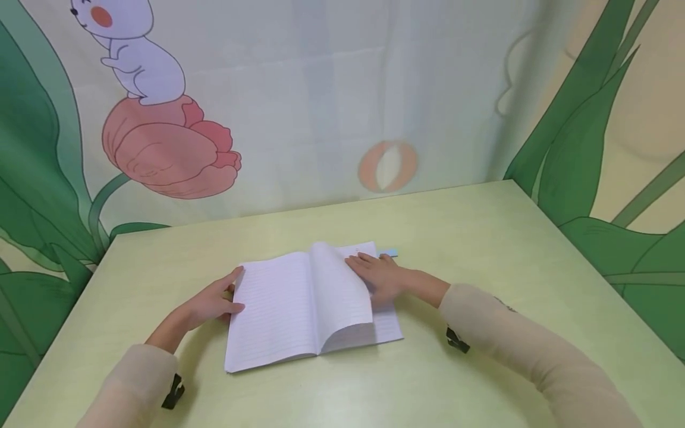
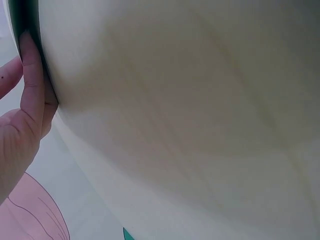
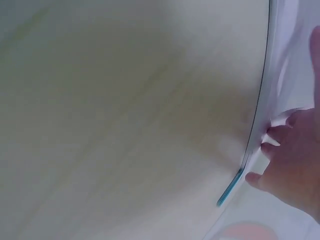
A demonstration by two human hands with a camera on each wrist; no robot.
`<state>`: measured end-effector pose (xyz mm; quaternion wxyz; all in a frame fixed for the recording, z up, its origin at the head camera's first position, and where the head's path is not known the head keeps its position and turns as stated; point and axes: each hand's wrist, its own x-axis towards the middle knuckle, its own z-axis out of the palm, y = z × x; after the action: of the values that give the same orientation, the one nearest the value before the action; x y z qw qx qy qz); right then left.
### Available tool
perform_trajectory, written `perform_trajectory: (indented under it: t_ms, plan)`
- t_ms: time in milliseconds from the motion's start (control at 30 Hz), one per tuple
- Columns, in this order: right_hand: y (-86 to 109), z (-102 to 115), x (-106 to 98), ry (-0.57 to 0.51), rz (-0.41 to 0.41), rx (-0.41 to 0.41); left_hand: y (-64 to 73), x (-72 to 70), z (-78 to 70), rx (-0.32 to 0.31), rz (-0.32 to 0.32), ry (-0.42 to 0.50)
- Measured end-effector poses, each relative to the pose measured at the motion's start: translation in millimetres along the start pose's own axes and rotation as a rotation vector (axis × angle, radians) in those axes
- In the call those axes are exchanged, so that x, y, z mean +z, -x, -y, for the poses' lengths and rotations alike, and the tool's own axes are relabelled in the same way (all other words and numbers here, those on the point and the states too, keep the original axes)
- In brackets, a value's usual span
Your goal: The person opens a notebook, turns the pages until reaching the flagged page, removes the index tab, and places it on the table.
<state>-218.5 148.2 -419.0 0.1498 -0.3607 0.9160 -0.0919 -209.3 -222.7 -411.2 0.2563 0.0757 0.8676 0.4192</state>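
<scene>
An open notebook with lined white pages lies on the table. One page stands curled up near the spine and bends over the right half. My left hand grips the notebook's left edge, thumb on the page; in the left wrist view its fingers reach beneath the dark green cover. My right hand lies with fingers extended on the right side, against the raised page's outer edge. Whether it touches that page or the sheet below, I cannot tell. The right wrist view shows those fingers spread near the notebook's edge.
A light blue tab sticks out at the notebook's upper right. The pale yellow-green table reaches back to a curtain printed with an animal, a flower and leaves. Black clips or straps hang below both sleeves.
</scene>
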Motion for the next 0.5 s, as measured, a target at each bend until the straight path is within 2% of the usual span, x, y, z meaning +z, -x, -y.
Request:
perform_trajectory:
  t_ms: [100, 300, 500]
  plan:
    - [-3.5, 9, 2, 0.014, 0.033, 0.006, 0.8, 0.2, 0.2, -0.003, 0.001, 0.007]
    - [-9.6, 27, 1, -0.083, 0.033, 0.004, 0.3, 0.0, 3.0, 0.004, 0.01, 0.027]
    - [-18.9, 39, -2, -0.195, 0.007, -0.051, -0.8, -2.7, 3.3, 0.024, 0.034, 0.058]
